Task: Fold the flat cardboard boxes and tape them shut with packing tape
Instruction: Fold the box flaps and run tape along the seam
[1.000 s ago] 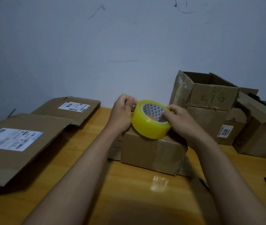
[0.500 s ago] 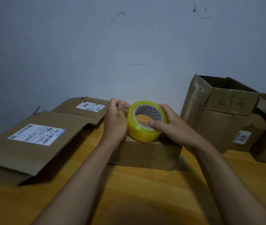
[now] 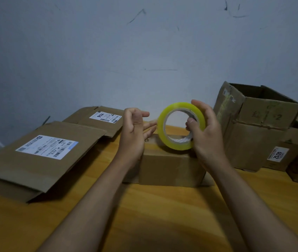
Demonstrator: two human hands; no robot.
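At the left of the frame two flat boxes lie on the table [image 3: 162, 224]: a near one [image 3: 35, 164] with a large white label, and a far one [image 3: 99, 118] against the wall. Left of centre, the left hand [image 3: 133, 131] is released, palm up, fingers loosely spread toward the tape roll [image 3: 181, 125] and grasping nothing. The right hand [image 3: 205, 131] grasps the yellow roll upright, thumb through its core, resting on the small folded box [image 3: 170, 168] at centre. At the right stands an open box [image 3: 253, 128], flaps up, beside more cartons.
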